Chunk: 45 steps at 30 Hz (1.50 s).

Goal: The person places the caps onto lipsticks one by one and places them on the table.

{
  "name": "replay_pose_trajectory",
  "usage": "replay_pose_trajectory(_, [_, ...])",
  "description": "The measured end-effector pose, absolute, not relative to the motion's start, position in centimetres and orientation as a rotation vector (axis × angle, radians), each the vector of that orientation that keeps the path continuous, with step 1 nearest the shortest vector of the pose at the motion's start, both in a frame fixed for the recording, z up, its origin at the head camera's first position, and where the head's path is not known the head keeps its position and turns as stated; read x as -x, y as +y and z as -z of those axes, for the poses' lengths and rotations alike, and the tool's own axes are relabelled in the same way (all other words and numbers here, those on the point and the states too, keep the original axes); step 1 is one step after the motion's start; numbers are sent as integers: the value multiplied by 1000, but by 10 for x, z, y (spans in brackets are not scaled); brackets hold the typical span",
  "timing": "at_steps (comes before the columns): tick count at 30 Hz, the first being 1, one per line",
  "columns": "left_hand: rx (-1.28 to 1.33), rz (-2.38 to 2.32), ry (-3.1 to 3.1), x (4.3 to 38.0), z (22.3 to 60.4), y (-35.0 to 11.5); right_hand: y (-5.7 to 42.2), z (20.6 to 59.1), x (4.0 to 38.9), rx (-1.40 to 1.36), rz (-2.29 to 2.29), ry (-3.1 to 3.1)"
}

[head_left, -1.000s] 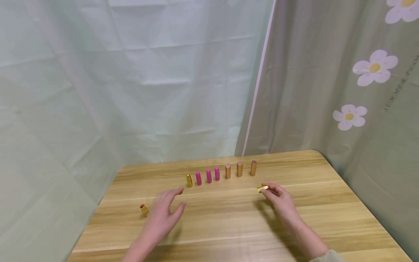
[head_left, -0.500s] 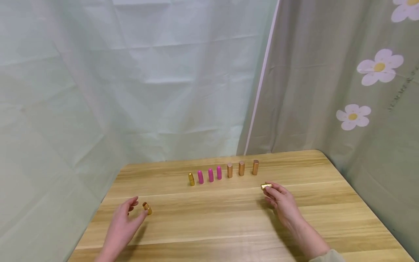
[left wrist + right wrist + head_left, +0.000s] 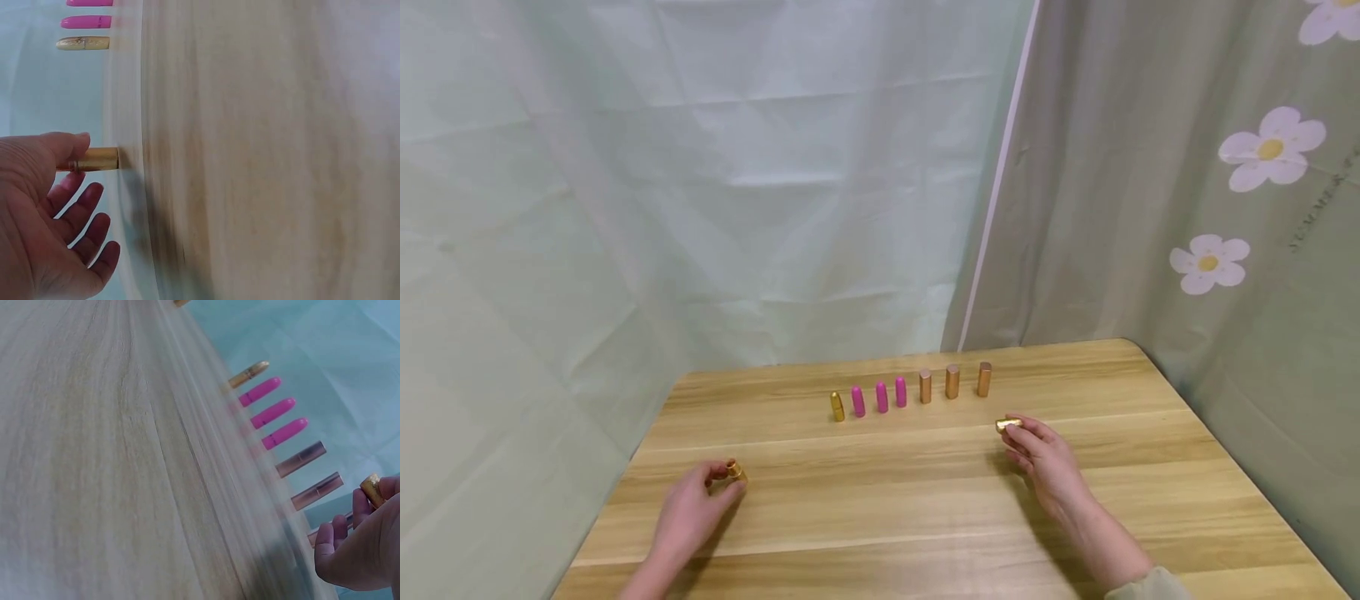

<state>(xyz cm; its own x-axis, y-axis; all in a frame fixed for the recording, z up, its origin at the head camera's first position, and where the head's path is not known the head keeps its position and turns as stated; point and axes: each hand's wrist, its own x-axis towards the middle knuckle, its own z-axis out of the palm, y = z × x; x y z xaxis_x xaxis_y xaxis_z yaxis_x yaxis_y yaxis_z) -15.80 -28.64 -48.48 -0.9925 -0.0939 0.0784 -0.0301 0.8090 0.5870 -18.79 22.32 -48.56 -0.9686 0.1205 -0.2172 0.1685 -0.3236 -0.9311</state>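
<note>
At the table's left, my left hand pinches an uncapped gold lipstick tube between thumb and index finger. This tube stands upright on the wood, and the other fingers hang loosely beside it in the left wrist view. On the right side, my right hand holds a short gold piece, seemingly a lipstick cap, above the table. Fingers hide part of that cap in the right wrist view.
A row stands along the back of the wooden table: one gold lipstick, three pink lipsticks and three rose-gold lipsticks. Behind them hangs a pale curtain, with a flower-printed section at the right.
My left hand has moved left from mid-table to the gold lipstick tube and now grips it. The right hand stays in nearly the same place with the cap.
</note>
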Motion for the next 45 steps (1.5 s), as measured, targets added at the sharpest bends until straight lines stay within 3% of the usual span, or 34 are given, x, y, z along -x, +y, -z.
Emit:
replay_pose_trajectory(14, [-134, 914, -2865, 166, 491, -284, 223, 484, 186, -386, 2504, 1820])
replay_pose_trajectory(23, [-124, 1067, -2849, 160, 478, -253, 223, 482, 185, -390, 2507, 1818])
replay_pose_trajectory(45, [309, 1024, -2693, 164, 467, -181, 215, 485, 183, -370, 2507, 1823])
